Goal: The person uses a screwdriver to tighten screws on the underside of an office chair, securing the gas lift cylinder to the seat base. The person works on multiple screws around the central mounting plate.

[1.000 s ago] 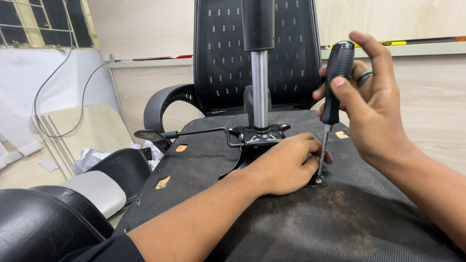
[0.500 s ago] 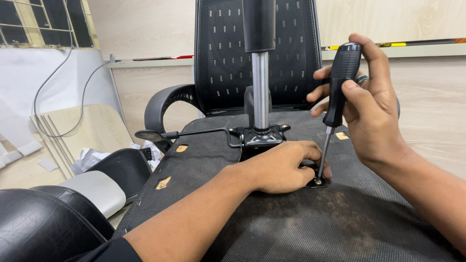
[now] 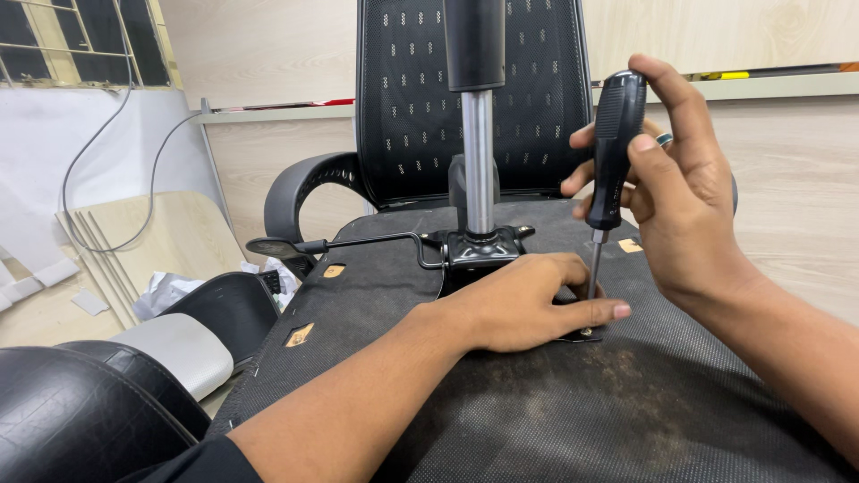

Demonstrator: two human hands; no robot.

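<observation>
Upturned office chair seat, underside covered in dusty black fabric (image 3: 555, 402), filling the lower view; chrome gas-lift column (image 3: 479, 161) standing upright at centre on black metal mechanism plate (image 3: 479, 249). At 12 o'clock, black mesh chair backrest (image 3: 403, 98) before pale wood-panel wall (image 3: 268, 54); at 9 o'clock, leaning beige boards (image 3: 134, 241). Left hand (image 3: 523, 309) flat on the fabric, fingers stretched toward 3 o'clock, holding nothing. Right hand (image 3: 684, 197) at 2 o'clock, grip closed around black-handled screwdriver (image 3: 613, 148), upright, tip down at a small screw beside the left fingertips (image 3: 613, 310).
</observation>
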